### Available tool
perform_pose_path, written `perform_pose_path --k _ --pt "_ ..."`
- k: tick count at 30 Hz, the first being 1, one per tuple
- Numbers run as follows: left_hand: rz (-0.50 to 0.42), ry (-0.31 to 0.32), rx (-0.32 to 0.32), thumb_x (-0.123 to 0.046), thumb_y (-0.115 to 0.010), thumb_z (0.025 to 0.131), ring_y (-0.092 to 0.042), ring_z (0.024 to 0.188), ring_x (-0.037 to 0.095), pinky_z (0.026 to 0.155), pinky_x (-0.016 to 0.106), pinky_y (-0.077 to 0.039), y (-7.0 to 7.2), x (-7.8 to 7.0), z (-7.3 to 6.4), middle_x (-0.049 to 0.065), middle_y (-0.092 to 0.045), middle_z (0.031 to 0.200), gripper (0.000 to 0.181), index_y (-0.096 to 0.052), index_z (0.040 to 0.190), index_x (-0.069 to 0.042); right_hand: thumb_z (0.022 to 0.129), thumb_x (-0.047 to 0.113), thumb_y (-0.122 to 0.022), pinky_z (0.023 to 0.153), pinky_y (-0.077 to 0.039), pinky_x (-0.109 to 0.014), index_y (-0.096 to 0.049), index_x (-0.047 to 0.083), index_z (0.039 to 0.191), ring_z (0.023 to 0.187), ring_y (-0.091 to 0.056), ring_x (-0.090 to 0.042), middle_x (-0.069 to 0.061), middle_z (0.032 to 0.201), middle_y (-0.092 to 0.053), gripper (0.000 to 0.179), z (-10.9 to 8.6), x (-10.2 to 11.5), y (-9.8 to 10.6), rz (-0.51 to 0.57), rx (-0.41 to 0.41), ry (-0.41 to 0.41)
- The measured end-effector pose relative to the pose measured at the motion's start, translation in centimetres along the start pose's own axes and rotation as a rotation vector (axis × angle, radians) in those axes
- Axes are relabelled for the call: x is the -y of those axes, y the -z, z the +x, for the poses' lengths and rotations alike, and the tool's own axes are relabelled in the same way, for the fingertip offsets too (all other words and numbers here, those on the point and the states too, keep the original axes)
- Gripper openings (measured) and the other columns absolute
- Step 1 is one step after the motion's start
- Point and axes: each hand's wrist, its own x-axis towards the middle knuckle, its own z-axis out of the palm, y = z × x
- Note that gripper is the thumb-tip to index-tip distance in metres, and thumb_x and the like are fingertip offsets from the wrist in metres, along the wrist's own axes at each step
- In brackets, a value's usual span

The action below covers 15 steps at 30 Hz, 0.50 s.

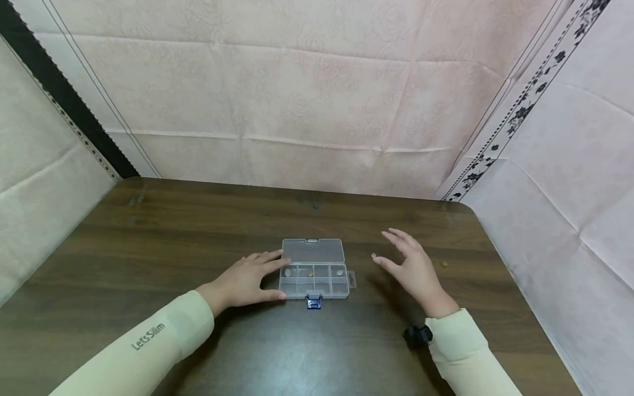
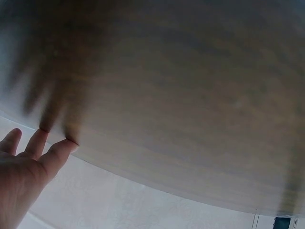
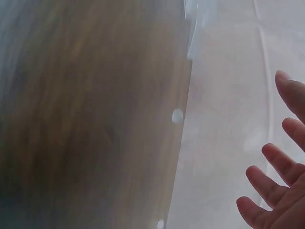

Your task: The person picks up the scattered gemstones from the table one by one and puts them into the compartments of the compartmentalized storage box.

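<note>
Dk brown wood-grain tbl [image 1: 198, 220]. Clear plastic compartmented box [image 1: 313, 253] on it, lid open. L hand [image 1: 245, 279]: fingers spread, thumb + index touching box's L side. R hand [image 1: 415, 270], R of box: fingers wide apart. Sm. pale round piece [image 1: 373, 255] by R thumb tip; contact, can't tell from here. 3 sm. pieces [image 1: 288, 273] in box's far row.

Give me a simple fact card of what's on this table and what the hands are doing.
Surface: brown wooden table
Container: clear divided box, lid open, blue clasp at the front
Inside: three small pieces visible, in the row nearest the lid
Loose: pale piece by the right thumb tip; brownish piece right of that hand
Left hand: spread, touching the box's left side
Right hand: open
Unclear: what the pieces are; too small
</note>
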Motion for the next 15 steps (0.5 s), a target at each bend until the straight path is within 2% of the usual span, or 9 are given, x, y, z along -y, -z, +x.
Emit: perform_pose_path --k 8,12,15 --pt "0.005 -0.009 -0.002 -0.070 -0.056 0.083 -0.032 0.139 0.041 0.105 0.067 -0.025 -0.1 0.1 0.0 0.002 -0.028 0.158 0.080 -0.037 0.150 -0.030 0.085 0.027 -0.075 0.103 -0.036 -0.057 -0.053 0.006 0.138 0.133 -0.040 -0.039 -0.017 0.144 -0.045 0.061 -0.2 -1.6 1.3 0.004 -0.010 -0.057" --pt "0.003 -0.014 -0.007 -0.070 -0.056 0.083 -0.032 0.138 0.041 0.105 0.067 -0.026 -0.1 0.2 0.0 0.002 -0.029 0.157 0.080 -0.038 0.149 -0.029 0.086 0.026 -0.075 0.101 -0.037 -0.056 -0.053 0.004 0.138 0.126 -0.047 -0.039 -0.018 0.144 -0.044 0.061 -0.2 -2.6 1.6 0.015 -0.014 -0.072" --pt "0.000 -0.016 -0.007 -0.070 -0.056 0.083 -0.032 0.138 0.041 0.105 0.067 -0.026 -0.1 0.2 -0.1 0.002 -0.029 0.157 0.080 -0.038 0.150 -0.029 0.086 0.026 -0.074 0.102 -0.036 -0.057 -0.052 0.002 0.138 0.126 -0.047 -0.040 -0.020 0.144 -0.044 0.061 -0.3 -3.4 1.9 0.024 -0.015 -0.094"
